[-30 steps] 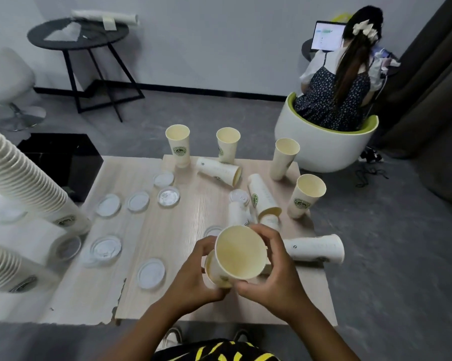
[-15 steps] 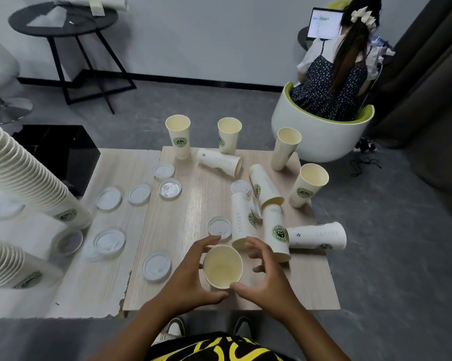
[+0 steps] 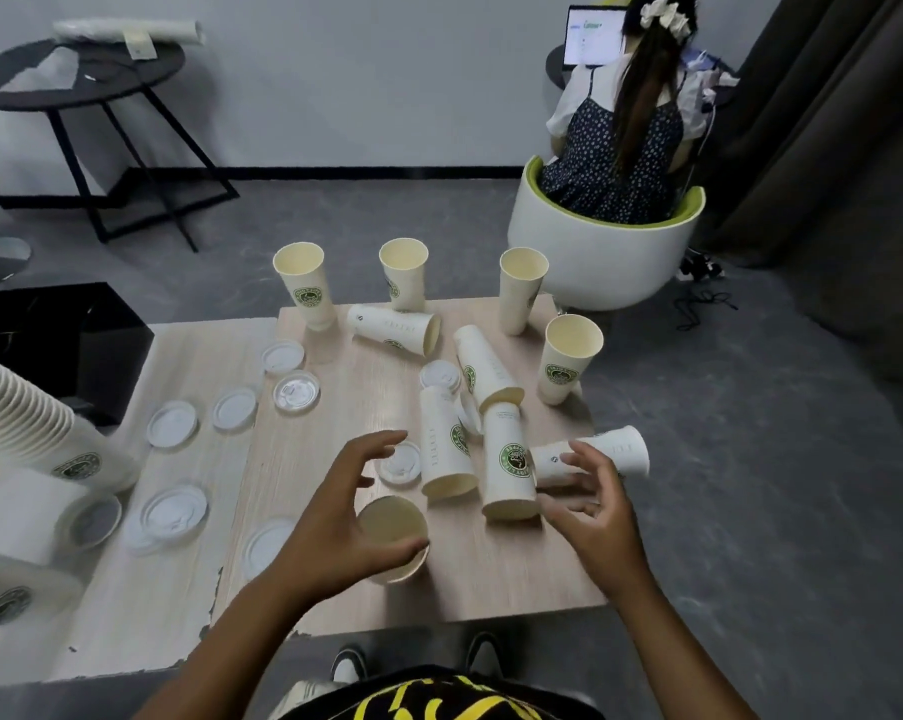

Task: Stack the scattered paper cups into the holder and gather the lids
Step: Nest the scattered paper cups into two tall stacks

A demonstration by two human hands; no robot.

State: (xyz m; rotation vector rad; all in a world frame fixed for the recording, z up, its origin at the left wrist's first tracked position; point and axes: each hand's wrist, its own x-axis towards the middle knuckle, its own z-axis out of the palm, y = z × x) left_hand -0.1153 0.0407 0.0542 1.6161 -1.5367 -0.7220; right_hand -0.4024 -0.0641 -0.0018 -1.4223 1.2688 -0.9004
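Note:
An upright paper cup point(image 3: 393, 527) stands near the front of the wooden table point(image 3: 491, 579). My left hand point(image 3: 335, 522) curves round its left side, thumb at the rim, fingers spread and lifted off. My right hand point(image 3: 597, 504) hovers open at a cup lying on its side point(image 3: 610, 452), fingertips just in front of it. Two more lying cups point(image 3: 446, 449) point(image 3: 509, 467) rest between my hands. Several upright cups point(image 3: 303, 288) stand farther back. Clear lids point(image 3: 296, 391) are scattered left. A tall tilted cup stack point(image 3: 28, 428) is at the left edge.
A second cup stack point(image 3: 7, 595) lies at the lower left on a white surface. A person sits in a white and green tub chair point(image 3: 605, 267) just beyond the table's far right corner. A black round side table point(image 3: 75, 80) and a black box point(image 3: 59, 335) stand at the back left.
The cup held up in both hands went down onto the table. My right hand then left it and moved right toward the lying cup; my left fingers opened.

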